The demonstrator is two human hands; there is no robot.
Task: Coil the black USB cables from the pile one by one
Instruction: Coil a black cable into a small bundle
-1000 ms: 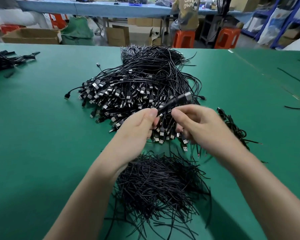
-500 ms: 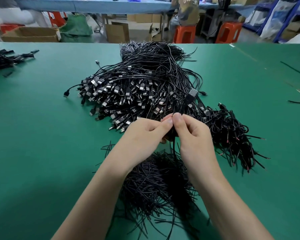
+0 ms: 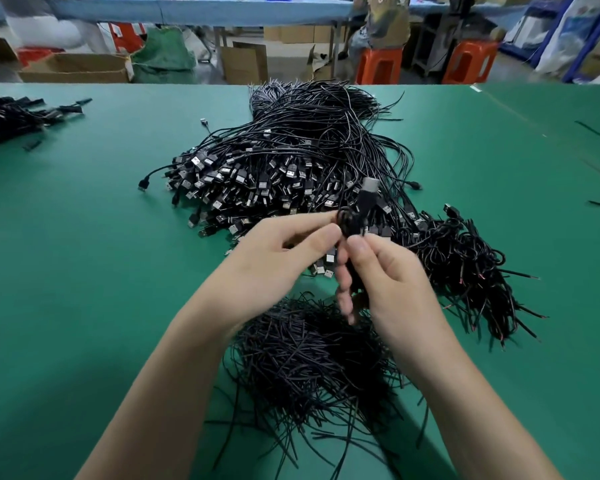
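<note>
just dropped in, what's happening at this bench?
A person is coiling one black USB cable above the green table. The left hand pinches a small loop of it. The right hand grips the rest, plug end poking up. The pile of uncoiled cables lies behind the hands, a bunch of wound cables to the right, a heap of thin black strands in front.
</note>
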